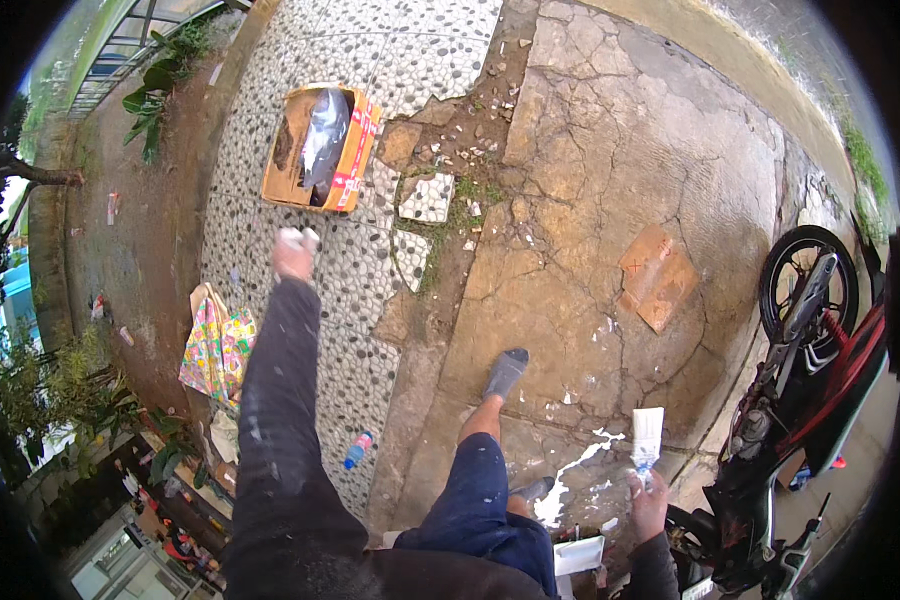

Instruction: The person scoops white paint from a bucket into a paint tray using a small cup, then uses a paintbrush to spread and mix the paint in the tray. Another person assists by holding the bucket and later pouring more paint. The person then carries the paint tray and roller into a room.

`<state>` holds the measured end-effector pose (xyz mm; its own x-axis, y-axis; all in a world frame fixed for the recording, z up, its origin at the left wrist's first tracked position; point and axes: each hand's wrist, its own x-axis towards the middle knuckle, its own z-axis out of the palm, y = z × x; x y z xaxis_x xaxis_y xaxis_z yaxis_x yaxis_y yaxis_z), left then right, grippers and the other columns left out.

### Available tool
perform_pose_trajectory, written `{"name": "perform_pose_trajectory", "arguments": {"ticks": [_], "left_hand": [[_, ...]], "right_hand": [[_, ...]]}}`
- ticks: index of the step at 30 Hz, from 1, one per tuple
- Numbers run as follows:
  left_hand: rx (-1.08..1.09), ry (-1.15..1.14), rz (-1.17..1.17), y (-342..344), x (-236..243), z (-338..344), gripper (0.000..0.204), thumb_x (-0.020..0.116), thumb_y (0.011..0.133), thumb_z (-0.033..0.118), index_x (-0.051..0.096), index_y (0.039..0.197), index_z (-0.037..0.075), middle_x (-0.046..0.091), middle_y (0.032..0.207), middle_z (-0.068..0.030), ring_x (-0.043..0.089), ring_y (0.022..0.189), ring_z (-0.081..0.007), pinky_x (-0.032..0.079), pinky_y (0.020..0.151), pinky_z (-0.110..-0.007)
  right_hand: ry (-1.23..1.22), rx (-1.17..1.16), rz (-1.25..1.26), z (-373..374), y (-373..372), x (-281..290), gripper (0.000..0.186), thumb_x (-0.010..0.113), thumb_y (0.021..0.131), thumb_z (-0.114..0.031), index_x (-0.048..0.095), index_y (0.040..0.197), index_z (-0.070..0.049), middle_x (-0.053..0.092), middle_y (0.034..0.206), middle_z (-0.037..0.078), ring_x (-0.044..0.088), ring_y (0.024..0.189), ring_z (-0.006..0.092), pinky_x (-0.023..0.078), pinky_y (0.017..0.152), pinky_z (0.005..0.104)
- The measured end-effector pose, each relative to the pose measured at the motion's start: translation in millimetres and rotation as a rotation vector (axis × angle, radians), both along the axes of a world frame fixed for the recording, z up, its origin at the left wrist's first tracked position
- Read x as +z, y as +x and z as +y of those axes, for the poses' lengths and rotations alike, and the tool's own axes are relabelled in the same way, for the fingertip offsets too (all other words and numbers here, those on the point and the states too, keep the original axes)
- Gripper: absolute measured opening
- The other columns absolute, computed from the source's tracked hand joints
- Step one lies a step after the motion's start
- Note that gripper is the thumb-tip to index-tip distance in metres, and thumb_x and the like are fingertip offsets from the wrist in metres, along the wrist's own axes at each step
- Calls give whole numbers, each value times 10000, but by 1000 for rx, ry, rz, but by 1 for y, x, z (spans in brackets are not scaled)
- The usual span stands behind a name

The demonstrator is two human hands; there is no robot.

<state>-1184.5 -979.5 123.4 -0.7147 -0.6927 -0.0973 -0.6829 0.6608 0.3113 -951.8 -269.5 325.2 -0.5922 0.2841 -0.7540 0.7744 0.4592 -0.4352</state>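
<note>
My right hand [650, 508], at the lower right, is closed around the handle of a wide paintbrush [647, 440]. Its head is coated white and points away from me. Far forward on the left, my left hand [294, 256] is stretched out over the pebble-patterned paving. White shows at its fingertips, but blur hides whether it holds anything. Just beyond that hand stands an open cardboard box [355, 160] with red and white tape. Inside it lies a shiny grey plastic bag [325, 135]. Beside my legs is a white tray or container [578, 555], partly hidden.
White paint spills [560, 490] streak the cracked concrete near my feet. A motorbike [810, 370] stands along the right. A flattened cardboard piece [660, 275] lies ahead. To the left are a colourful bag [215, 345] and a small bottle [358, 450]. Broken tiles [428, 198] edge the paving.
</note>
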Motion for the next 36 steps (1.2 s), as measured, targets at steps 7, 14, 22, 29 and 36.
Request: {"name": "perform_pose_trajectory", "arguments": {"ticks": [7,14,22,29,36], "left_hand": [[-50,768,-236,225,-26,149,210,691,835,151,645,969,-4,687,964,-79,638,900,-151,500,825,-305],[-941,313,-500,301,3,120,264,660,835,268,699,975,48,702,988,-89,644,971,-207,481,888,-343],[-605,406,-673,127,95,119,414,624,879,381,663,1090,27,673,945,-75,603,864,-218,474,794,-333],[-267,874,-604,-15,164,301,444,564,897,446,552,1291,244,565,1123,-26,502,868,-172,427,680,-333],[-1524,710,-726,106,205,611,374,519,937,263,553,1292,149,566,1105,-20,561,881,-135,459,621,-307]], "right_hand": [[160,240,117,3,38,-8,266,658,893,-206,655,1044,14,684,881,103,616,792,161,487,737,301],[128,-31,-32,27,42,31,401,673,847,-334,649,1107,-31,664,977,226,634,917,379,498,802,427],[46,-541,148,39,150,56,414,625,855,-353,638,1067,3,642,1032,245,616,963,385,490,845,430],[239,-848,298,-2,299,71,316,574,878,-300,642,931,4,631,872,204,608,861,380,482,784,451],[282,-1288,308,-64,458,58,318,622,843,-316,646,897,-3,643,864,194,619,842,368,486,753,438]]}}
